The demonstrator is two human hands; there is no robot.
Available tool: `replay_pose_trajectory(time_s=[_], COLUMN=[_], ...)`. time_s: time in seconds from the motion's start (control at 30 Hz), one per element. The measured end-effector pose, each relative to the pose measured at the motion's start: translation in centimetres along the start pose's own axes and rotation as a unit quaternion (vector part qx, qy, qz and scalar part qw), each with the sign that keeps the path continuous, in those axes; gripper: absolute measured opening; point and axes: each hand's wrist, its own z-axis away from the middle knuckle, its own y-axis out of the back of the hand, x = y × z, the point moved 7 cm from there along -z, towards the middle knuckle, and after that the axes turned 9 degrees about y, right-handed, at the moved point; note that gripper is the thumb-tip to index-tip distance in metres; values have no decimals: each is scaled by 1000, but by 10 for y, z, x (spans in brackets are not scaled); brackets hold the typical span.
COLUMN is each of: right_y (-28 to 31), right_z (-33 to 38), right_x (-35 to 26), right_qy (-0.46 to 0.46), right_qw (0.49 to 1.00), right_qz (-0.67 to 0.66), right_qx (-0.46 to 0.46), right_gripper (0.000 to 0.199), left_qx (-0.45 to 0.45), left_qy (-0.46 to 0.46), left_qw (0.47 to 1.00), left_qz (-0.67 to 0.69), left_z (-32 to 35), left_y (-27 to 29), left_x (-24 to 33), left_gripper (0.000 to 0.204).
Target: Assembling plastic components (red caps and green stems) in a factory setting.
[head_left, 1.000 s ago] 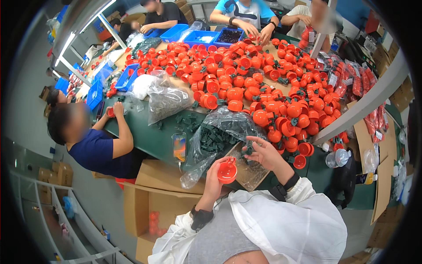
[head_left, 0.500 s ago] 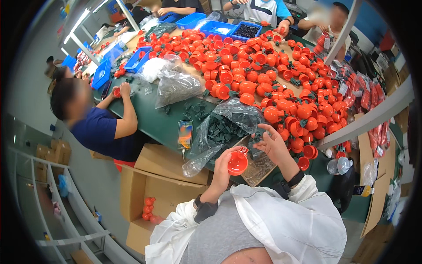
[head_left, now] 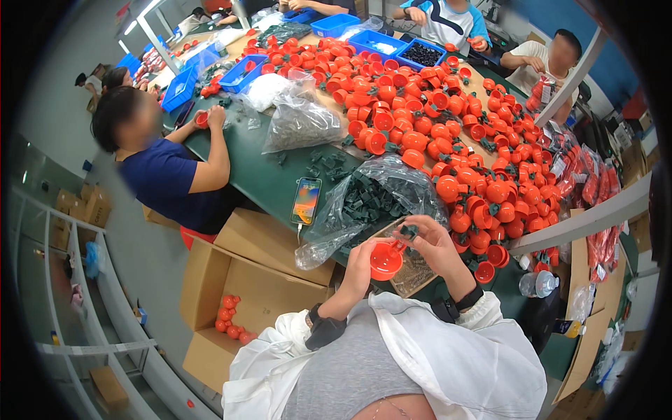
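**Red cup in the left hand, green piece in the right**

The left hand (head_left: 362, 257) has its fingers curled around a round red plastic cup half (head_left: 386, 261), its hollow side facing up, just off the near edge of the green work table (head_left: 259, 175). The right hand (head_left: 434, 245) sits just beside it, fingertips pinched narrow on a small dark green plastic piece (head_left: 408, 230) right above the cup's rim. Just behind both hands, a clear plastic bag of dark green pieces (head_left: 371, 199) slumps at the near edge, a smartphone with a lit screen (head_left: 306, 201) lying beside it. A big heap of red cup halves (head_left: 448, 133) covers the table's middle and right side. Down on the floor, an open cardboard box (head_left: 238, 308) holds a few red balls. A person in a dark blue shirt (head_left: 171, 178) works at the table's left edge.
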Motion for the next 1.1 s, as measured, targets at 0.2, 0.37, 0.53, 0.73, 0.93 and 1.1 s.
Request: replay_pose_trajectory(time_s=[0.2,0.37,0.53,0.73,0.93,1.1], right_y=[-4,-7,-6,-5,2,-8], right_z=[2,2,4,4,2,7], right_x=[-1,-3,-1,1,6,0], right_qy=[-10,-9,-13,-30,-38,-32], right_qw=[994,994,993,992,990,983], right_qz=[105,101,108,115,131,164], right_qx=[-29,-36,-38,-38,-39,-73], right_gripper=[32,31,31,31,30,28], left_qx=[17,18,16,27,43,64], left_qy=[-3,6,-16,0,12,-10], left_qw=[1000,1000,999,999,998,996], left_qz=[-23,-15,-45,-23,-50,-57], left_z=[-1,0,-1,-2,-5,-3], left_y=[2,1,1,3,6,9], left_x=[1,0,1,-5,-6,-13], left_gripper=[41,40,39,39,38,38])
